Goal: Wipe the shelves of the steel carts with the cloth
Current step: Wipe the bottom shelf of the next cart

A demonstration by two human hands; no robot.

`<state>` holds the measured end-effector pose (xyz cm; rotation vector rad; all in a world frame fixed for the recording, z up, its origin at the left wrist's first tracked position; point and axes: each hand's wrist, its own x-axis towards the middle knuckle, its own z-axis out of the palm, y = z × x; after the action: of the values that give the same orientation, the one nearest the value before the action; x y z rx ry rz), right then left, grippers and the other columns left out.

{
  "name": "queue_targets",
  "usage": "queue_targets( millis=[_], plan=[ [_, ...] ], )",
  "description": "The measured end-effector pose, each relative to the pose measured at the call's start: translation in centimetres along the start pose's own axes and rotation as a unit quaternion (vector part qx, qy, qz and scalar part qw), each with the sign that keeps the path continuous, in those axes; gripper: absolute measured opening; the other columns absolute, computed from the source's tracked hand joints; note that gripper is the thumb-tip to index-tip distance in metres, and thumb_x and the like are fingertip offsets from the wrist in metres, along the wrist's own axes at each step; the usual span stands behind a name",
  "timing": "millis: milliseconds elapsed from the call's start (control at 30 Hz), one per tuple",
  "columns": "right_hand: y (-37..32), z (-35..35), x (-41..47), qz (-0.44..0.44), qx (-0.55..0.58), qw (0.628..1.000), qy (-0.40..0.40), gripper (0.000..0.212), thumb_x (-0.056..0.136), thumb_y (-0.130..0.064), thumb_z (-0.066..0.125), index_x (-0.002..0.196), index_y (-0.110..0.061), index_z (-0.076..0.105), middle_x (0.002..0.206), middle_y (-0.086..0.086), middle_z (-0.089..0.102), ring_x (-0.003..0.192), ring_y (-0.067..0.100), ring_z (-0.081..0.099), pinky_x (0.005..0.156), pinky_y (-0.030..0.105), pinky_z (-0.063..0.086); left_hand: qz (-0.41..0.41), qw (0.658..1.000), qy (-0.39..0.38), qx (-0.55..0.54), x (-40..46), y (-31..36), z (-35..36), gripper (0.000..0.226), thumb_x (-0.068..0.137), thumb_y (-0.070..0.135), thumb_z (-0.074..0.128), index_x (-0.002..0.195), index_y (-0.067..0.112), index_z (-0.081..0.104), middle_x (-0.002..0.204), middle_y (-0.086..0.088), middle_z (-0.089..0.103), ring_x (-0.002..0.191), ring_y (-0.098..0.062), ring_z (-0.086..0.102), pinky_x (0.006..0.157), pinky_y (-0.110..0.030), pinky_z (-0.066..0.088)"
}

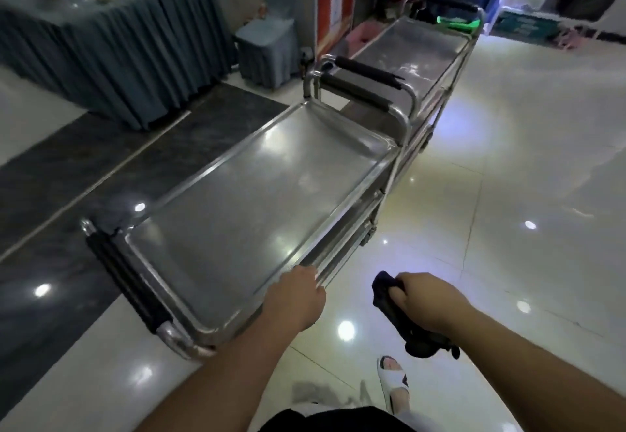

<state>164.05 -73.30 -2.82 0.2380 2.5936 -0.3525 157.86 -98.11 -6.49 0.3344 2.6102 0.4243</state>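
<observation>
At the near long edge of the nearest steel cart (237, 201), the left hand (294, 299) is curled over the raised rim of the top shelf (244, 194), gripping it. Just beside it, off the cart and above the floor (508, 194), the right hand (423, 299) is clenched round a bunched dark cloth (389, 302), which hangs down from the fist; cloth not touching any shelf. Top shelf bare, reflecting ceiling lights; frame too blurred to tell wiped from unwiped. Lower shelves show only as edges under the far right corner, condition unreadable. Black-padded handle (125, 282) at the near left end, two more padded handles where a second cart (416, 45) butts against the far end. Second cart's top shelf also bare, with a green glow at its far end. Judgement: no wiping stroke under way; both carts may still need work, the lower shelves at least unconfirmed. Draped table (111, 58) stands beyond the left edge.
</observation>
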Motion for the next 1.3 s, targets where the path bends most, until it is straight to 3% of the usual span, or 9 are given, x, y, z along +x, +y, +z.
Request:
queue_targets(
  millis=[200,467,633,933,1167,1300],
  plan=[
    [0.9,-3.4,6.5,-0.163,-0.079,0.980,-0.080,0.025,0.102,-0.043,0.040,0.097,-0.027,0.059,0.086,-0.007,0.064,0.077,0.013,0.060,0.071,0.032,0.049,-0.195,0.978,0.033,-0.073,-1.3,1.2,2.1,0.046,0.103,0.041,0.044,0.144,0.022,0.051,0.146,-0.004,0.054,0.133,-0.027,0.053,0.107,-0.042,0.046],
    [-1.4,-0.6,9.6,-0.269,-0.161,0.937,-0.155,0.025,0.101,-0.042,0.040,0.093,-0.026,0.058,0.081,-0.007,0.063,0.075,0.014,0.061,0.070,0.034,0.051,-0.366,0.917,0.047,-0.153,-8.7,1.7,7.9,0.043,0.102,0.043,0.047,0.141,0.027,0.053,0.138,-0.002,0.058,0.124,-0.026,0.058,0.101,-0.042,0.049],
    [-5.2,3.3,10.0,-0.287,-0.194,0.920,-0.182,0.026,0.100,-0.041,0.040,0.094,-0.024,0.059,0.084,-0.004,0.065,0.079,0.017,0.063,0.074,0.035,0.053,-0.414,0.884,0.043,-0.213,-10.9,-0.7,11.4,0.056,0.103,0.048,0.047,0.154,0.027,0.042,0.151,-0.001,0.049,0.136,-0.027,0.050,0.109,-0.043,0.043],
    [-9.1,14.3,12.6,-0.321,-0.174,0.915,-0.172,0.026,0.100,-0.041,0.040,0.085,-0.025,0.055,0.074,-0.003,0.064,0.070,0.017,0.062,0.068,0.037,0.054,-0.460,0.838,0.082,-0.284,-10.6,-8.1,19.4,0.057,0.101,0.050,0.053,0.152,0.027,0.044,0.151,0.001,0.050,0.136,-0.025,0.051,0.110,-0.040,0.043],
    [-9.7,22.2,18.2,-0.388,-0.097,0.907,-0.130,0.020,0.100,-0.040,0.041,0.097,-0.028,0.057,0.079,-0.004,0.066,0.073,0.021,0.063,0.065,0.036,0.053,-0.480,0.790,0.181,-0.334,-5.2,-13.6,26.2,0.060,0.096,0.048,0.061,0.149,0.025,0.046,0.143,-0.001,0.056,0.126,-0.025,0.057,0.107,-0.044,0.048],
    [-9.2,26.8,22.3,-0.417,-0.057,0.902,-0.094,0.021,0.100,-0.042,0.042,0.101,-0.029,0.058,0.081,-0.005,0.064,0.074,0.021,0.062,0.063,0.035,0.051,-0.481,0.746,0.291,-0.358,-1.6,-16.5,29.8,0.067,0.093,0.052,0.069,0.149,0.024,0.045,0.137,0.001,0.058,0.120,-0.019,0.060,0.102,-0.038,0.051]
  ],
)
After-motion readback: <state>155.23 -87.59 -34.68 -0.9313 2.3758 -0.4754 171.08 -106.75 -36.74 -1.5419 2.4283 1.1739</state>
